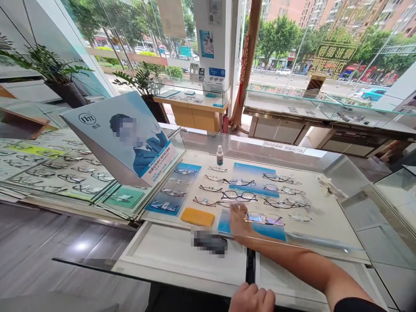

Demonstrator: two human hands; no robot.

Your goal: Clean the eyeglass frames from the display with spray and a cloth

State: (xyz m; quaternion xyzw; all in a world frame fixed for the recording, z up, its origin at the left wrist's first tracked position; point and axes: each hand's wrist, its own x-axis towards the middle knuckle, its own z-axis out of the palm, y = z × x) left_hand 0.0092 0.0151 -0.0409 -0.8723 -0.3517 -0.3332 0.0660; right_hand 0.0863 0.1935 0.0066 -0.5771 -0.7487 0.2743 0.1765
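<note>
Right hand (239,222) sitting just below centre of frame, fingers bent, cannot tell if gripping; dark-framed glasses (238,198) lying just above fingertips, long axis running left to right. Right hand being nearer; left hand (251,298) showing at bottom edge, hold unclear.

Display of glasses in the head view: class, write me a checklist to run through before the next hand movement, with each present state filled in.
1. Right hand apart from the yellow object: ok.
2. Right hand gripping the dark-rimmed glasses: cannot tell; fingertips are close by.
3. Left hand fully visible: not ok, the picture's bottom edge cuts it off.
4. Small bottle upright: ok.
5. Dark item identifiable: not ok, it is pixelated.
</note>
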